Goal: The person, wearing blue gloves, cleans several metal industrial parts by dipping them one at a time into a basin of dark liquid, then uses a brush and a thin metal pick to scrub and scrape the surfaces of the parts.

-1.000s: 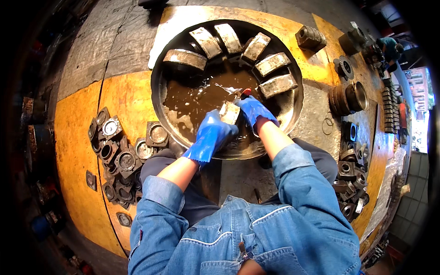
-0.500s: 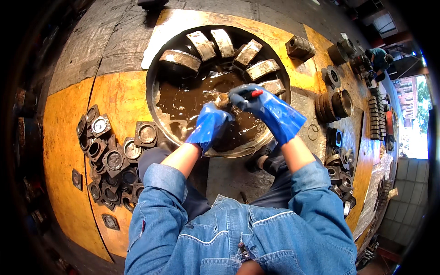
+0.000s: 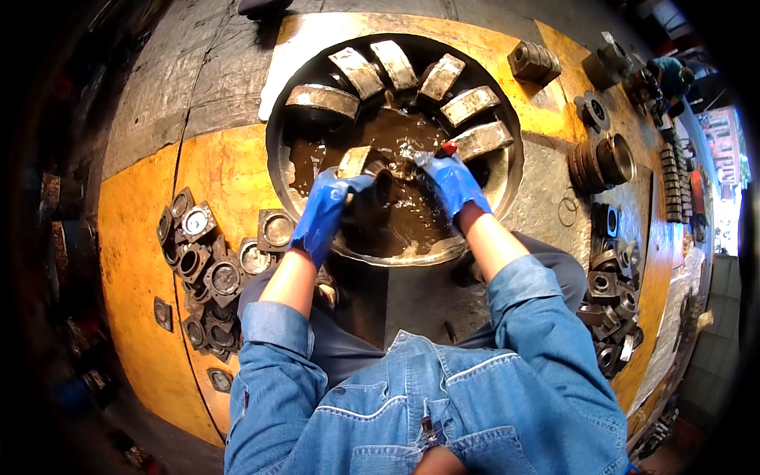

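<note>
Blue rubber gloves cover both of my hands over a wide round pan (image 3: pixel 275 150) of murky brown liquid. My left hand (image 3: pixel 326 207) is closed around a dark, curved metal part (image 3: pixel 356 161), which has a pale outer face and shows a round opening at its right side. Closed on a slim tool (image 3: pixel 449 149), my right hand (image 3: pixel 453 184) sits just right of that part, above the liquid. Only the tool's red end shows clearly; its kind is hidden by the glove and splashing. Several thick, curved metal pieces (image 3: pixel 398 65) stand along the pan's far inner side.
Square metal flanges (image 3: pixel 224 277) lie heaped on the yellow floor sheet at left. To the right are stacked metal rings (image 3: pixel 587 170), a ribbed block (image 3: pixel 534 63), thin wire rings (image 3: pixel 568 210) and more loose parts (image 3: pixel 606 285). Another person (image 3: pixel 673 77) works at far right.
My hands have come apart, the left moving left with the metal part now more visible. The right has drawn slightly back and right with the tool. The whole view has shifted a little.
</note>
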A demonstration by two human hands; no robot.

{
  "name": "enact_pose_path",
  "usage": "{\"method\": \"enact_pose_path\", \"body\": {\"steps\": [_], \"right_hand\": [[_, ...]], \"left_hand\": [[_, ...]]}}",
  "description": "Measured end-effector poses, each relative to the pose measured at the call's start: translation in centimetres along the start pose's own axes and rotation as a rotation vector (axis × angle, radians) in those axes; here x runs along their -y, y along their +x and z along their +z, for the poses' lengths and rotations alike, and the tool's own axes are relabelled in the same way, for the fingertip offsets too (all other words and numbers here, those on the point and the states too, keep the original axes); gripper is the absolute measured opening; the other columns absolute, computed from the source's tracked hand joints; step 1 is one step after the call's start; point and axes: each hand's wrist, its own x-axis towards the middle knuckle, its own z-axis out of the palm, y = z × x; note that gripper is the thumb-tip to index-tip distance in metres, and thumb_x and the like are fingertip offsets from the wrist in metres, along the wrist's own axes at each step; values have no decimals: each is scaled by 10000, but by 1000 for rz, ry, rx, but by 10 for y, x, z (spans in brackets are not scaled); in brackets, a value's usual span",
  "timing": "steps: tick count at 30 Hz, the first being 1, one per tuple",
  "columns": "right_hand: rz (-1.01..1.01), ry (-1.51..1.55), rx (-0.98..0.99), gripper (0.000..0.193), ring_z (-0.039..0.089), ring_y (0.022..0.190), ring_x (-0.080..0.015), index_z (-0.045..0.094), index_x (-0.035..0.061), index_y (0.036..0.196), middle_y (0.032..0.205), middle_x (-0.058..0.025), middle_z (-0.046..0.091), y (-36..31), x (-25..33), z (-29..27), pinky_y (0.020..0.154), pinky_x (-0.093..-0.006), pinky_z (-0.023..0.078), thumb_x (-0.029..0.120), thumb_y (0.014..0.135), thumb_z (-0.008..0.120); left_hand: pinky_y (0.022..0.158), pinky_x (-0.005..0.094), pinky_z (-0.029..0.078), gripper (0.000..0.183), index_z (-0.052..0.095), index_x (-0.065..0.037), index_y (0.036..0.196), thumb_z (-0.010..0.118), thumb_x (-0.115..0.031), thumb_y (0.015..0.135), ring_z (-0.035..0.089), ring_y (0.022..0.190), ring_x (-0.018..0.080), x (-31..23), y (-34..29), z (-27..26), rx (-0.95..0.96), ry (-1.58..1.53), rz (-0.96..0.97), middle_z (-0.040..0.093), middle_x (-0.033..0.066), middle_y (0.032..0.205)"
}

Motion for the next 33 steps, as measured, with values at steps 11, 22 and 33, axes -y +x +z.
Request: {"method": "enact_pose_path", "body": {"steps": [11, 22, 33], "right_hand": [[-409, -112, 136, 431, 645, 953, -195, 688, 22, 1207, 1055, -69, 729, -3, 48, 53, 884, -355, 507, 388, 979, 675], [-223, -203, -5, 398, 649, 923, -209, 668, 3, 1193, 1049, -80, 722, -11, 25, 29, 851, -350, 516, 342, 984, 665], [-106, -417, -37, 366, 653, 892, -223, 648, -17, 1180, 1043, -92, 715, -10, 8, 7, 818, -345, 525, 295, 988, 655]], "left_hand": [[911, 307, 526, 382, 746, 9, 1176, 548, -283, 1028, 660, 1111, 165, -15, -24, -6, 18, 58, 91, 724, 112, 1197], [571, 300, 512, 318, 761, 67, 976, 778, -245, 918, 676, 641, 172, 11, 12, -20, -111, 26, -33, 743, 95, 813], [761, 371, 576, 322, 737, 65, 1130, 720, -203, 953, 727, 842, 256, -8, 7, -10, -177, 135, -205, 759, 171, 986]]}}
